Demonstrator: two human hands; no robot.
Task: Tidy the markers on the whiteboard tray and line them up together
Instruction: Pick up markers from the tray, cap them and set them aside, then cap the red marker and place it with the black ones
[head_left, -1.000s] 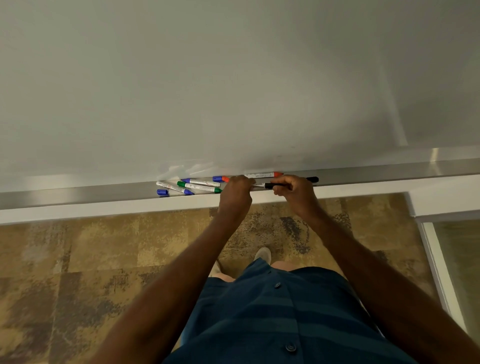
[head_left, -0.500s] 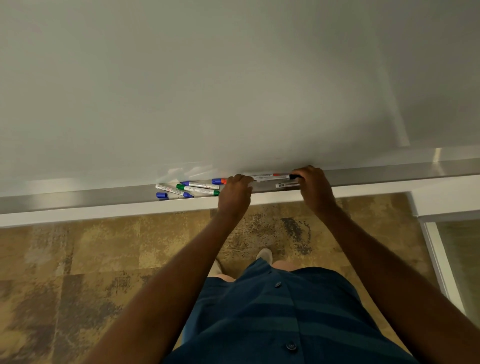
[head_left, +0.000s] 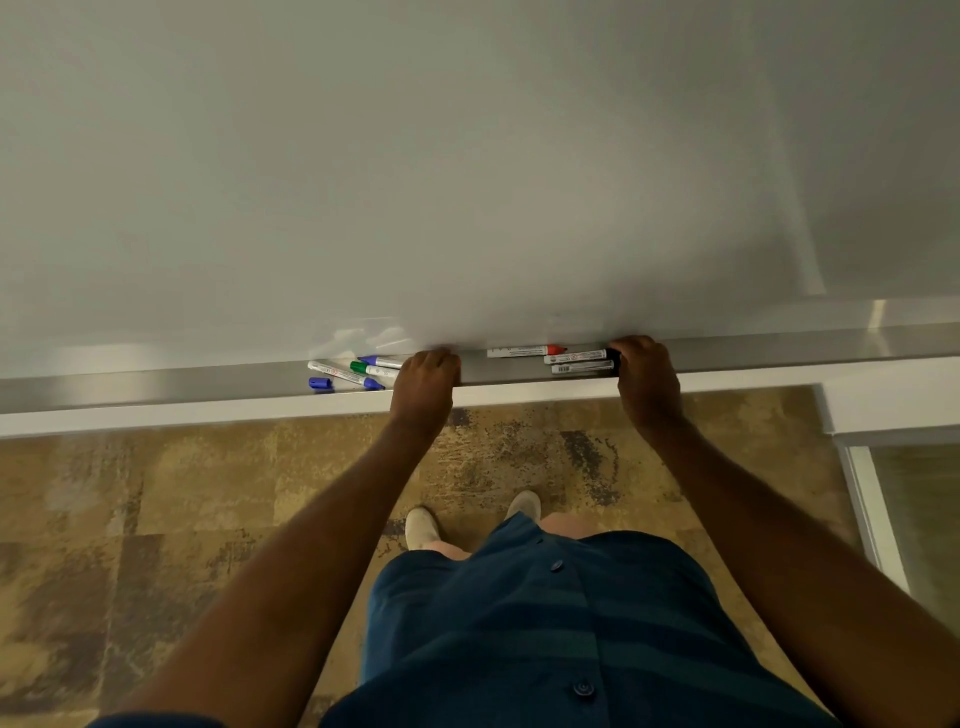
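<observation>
Whiteboard tray (head_left: 779, 351): long brushed-metal ledge under a smooth matte whiteboard (head_left: 467, 156), white trim strip along its front edge. Markers are slim white cylinders with coloured caps.

Left of the left hand (head_left: 423, 382): loose skewed cluster of a green-capped marker (head_left: 373, 369), two blue-capped markers (head_left: 345, 375) (head_left: 382, 361) and a stray blue cap (head_left: 320, 383).

Left hand is palm-down, fingers curled over the tray lip onto that cluster's right ends; grip itself hidden, cannot tell.

Right of the left hand: bare tray stretch, then red-capped marker (head_left: 524, 351) against the board and two black-capped markers (head_left: 576, 356) (head_left: 582, 367) lying parallel.

Right hand (head_left: 647, 374) has curled fingers pressed against the black caps; can't tell if it is gripping them.

Beyond it, tray runs open to the frame edge. Mottled tan carpet (head_left: 156, 493) below.
</observation>
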